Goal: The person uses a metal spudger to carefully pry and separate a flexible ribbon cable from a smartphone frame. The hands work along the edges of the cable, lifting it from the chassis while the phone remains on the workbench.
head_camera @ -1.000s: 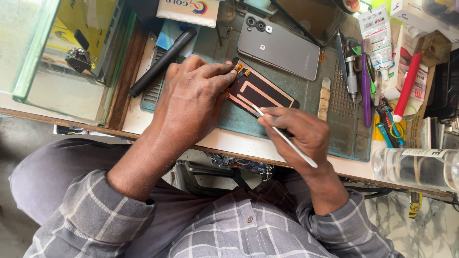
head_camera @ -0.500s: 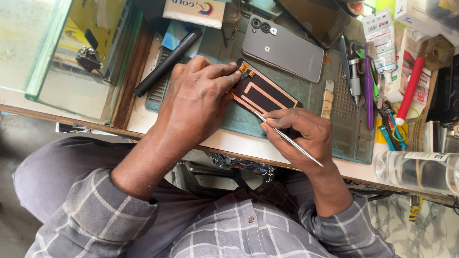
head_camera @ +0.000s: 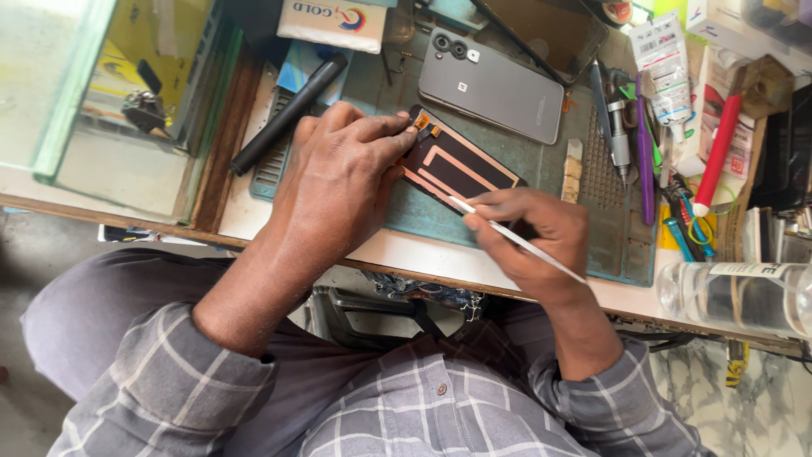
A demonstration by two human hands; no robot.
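Note:
A dark phone display panel (head_camera: 461, 165) with copper-coloured strips lies face down on a green work mat (head_camera: 541, 173). My left hand (head_camera: 338, 182) presses on the panel's left end, fingertips by its orange flex tab. My right hand (head_camera: 529, 233) grips a thin white tool (head_camera: 516, 239) like a pen, its tip touching the panel's near edge. A grey phone (head_camera: 495, 85) lies back up just beyond the panel.
A black cylindrical tool (head_camera: 288, 114) lies at the left of the mat. Screwdrivers, a purple pen and a red pen (head_camera: 717, 152) crowd the right side. A clear bottle (head_camera: 744, 296) lies at the near right. A glass case (head_camera: 101, 93) stands at left.
The view has shifted slightly. My right hand has moved the white tool's tip a little leftward along the panel's near edge. My left hand stays pressed on the panel.

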